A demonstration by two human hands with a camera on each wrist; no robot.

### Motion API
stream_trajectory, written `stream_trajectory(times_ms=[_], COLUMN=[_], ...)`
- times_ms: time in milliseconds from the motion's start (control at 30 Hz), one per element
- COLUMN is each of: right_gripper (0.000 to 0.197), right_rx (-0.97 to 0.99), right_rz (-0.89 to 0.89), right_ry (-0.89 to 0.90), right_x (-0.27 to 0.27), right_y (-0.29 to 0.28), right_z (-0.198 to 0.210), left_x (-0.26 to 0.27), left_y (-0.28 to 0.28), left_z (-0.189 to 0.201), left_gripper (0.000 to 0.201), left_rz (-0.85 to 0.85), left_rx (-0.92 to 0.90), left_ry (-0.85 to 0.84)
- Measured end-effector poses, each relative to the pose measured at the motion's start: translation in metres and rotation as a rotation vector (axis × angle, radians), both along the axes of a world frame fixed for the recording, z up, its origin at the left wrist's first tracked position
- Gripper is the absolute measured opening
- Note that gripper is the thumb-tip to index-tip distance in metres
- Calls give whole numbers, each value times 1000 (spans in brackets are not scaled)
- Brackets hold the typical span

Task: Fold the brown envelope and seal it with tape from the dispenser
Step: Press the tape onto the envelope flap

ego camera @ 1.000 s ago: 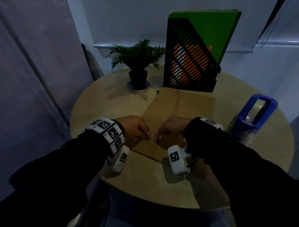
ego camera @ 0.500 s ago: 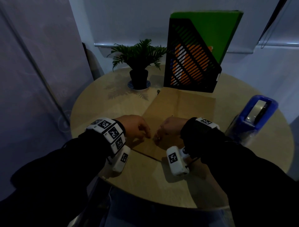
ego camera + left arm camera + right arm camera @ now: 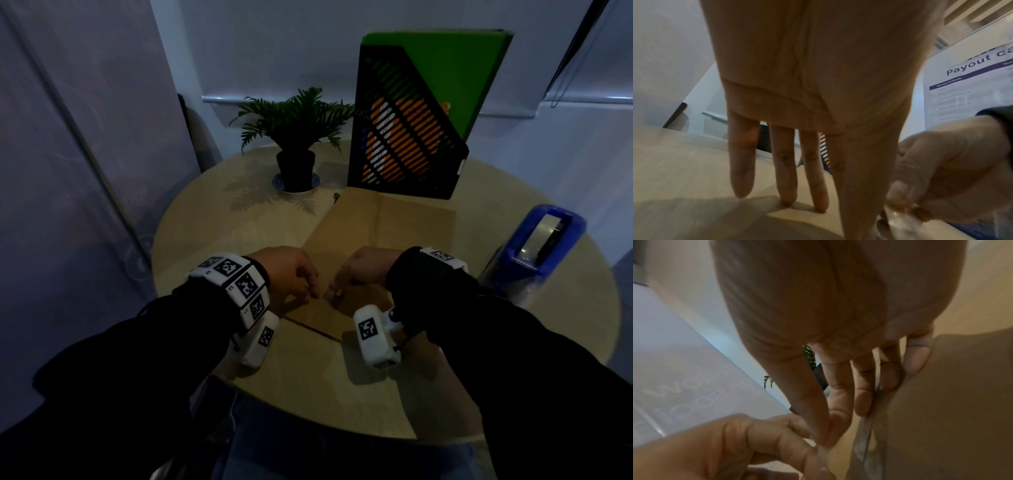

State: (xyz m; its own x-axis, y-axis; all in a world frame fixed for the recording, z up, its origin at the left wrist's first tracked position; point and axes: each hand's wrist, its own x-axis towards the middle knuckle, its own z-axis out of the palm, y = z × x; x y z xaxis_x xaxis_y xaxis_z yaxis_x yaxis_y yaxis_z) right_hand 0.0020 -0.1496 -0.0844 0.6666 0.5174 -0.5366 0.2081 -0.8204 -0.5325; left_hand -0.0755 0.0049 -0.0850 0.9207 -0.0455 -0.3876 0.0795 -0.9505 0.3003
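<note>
The brown envelope (image 3: 394, 222) lies flat on the round table, its near end under both hands. A short strip of clear tape (image 3: 329, 294) spans the gap between the fingertips, just above the envelope. My right hand (image 3: 337, 291) pinches one end of it between thumb and forefinger, and the tape (image 3: 900, 222) shows under that right hand (image 3: 941, 162). My left hand (image 3: 310, 291) meets the other end with thumb and forefinger, while its other fingers (image 3: 785, 186) point straight down onto the surface. The blue tape dispenser (image 3: 541, 246) stands at the right, apart from both hands.
A black mesh file holder (image 3: 407, 137) with a green folder stands right behind the envelope. A small potted plant (image 3: 296, 144) sits at the back left. The table's edge (image 3: 308, 421) runs close to my body. Walls close in at the left and back.
Both hands stay over the envelope's near end. The right hand has shifted slightly to the left, and the fingertips now sit closer together and lower.
</note>
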Motion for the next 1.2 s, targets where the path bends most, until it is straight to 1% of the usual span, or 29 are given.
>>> stream_trajectory(times_ms=[33, 100, 133, 233, 400, 567, 700, 900, 1033, 1200], right_gripper=[28, 34, 33, 27, 39, 41, 38, 44, 47, 44], right_rx=[-12, -42, -53, -72, -63, -25, -78, -123, -131, -109], right_rz=[-11, -9, 0, 32, 60, 54, 84, 121, 108, 99], right_ry=[-10, -27, -34, -41, -39, 4, -28, -62, -88, -57], right_x=[-1, -2, -2, -3, 0, 3, 1, -1, 1, -2], right_y=[1, 2, 3, 4, 3, 0, 3, 6, 7, 6], right_z=[0, -1, -1, -1, 0, 1, 1, 2, -2, -2], left_x=[0, 0, 0, 1, 2, 4, 5, 4, 5, 6], left_y=[0, -1, -2, -1, 2, 3, 3, 3, 3, 2], left_z=[0, 1, 1, 0, -3, -5, -4, -6, -6, -7], left_gripper=[19, 19, 20, 20, 17, 17, 16, 17, 18, 17], left_rz=[1, -2, -3, 1, 8, 24, 11, 27, 16, 13], left_rx=[-3, 2, 4, -4, -18, -32, -26, -54, -43, -36], left_ry=[2, 7, 9, 7, 11, 7, 5, 3, 2, -9])
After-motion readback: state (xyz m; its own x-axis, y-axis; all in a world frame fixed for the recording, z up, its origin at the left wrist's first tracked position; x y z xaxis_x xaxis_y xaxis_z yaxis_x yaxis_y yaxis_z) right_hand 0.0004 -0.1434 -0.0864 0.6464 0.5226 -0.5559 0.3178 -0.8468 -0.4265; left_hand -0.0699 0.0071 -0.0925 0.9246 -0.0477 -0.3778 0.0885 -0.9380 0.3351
